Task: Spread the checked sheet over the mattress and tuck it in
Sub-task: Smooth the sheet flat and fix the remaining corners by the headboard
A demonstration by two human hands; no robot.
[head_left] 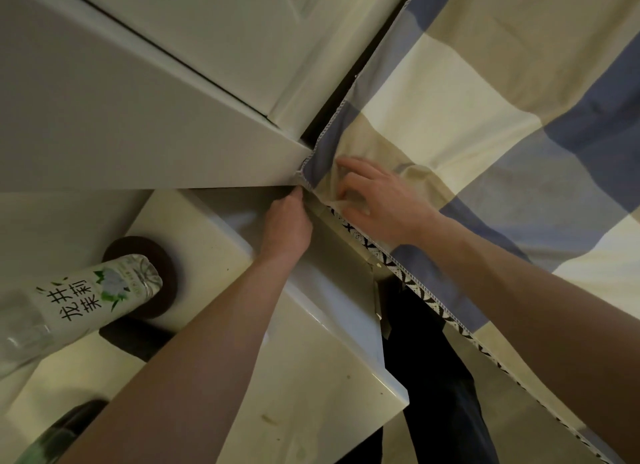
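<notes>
The checked sheet (485,92), in cream, tan and blue squares, covers the mattress on the right. Its stitched edge runs along the dark gap by the headboard. A strip of the mattress side (412,285) with a black-and-white zigzag pattern shows below the sheet's hem. My left hand (289,226) is closed at the sheet's corner, fingertips pinching the hem where it meets the headboard. My right hand (377,200) lies flat on the sheet near that corner, fingers spread, pressing bunched fabric.
A white headboard panel (138,117) fills the upper left. A white bedside table (214,255) stands below it, with a clear plastic bottle (90,297) with a green label, a dark round coaster (145,255) and another dark object. Dark trousers (426,359) stand between table and bed.
</notes>
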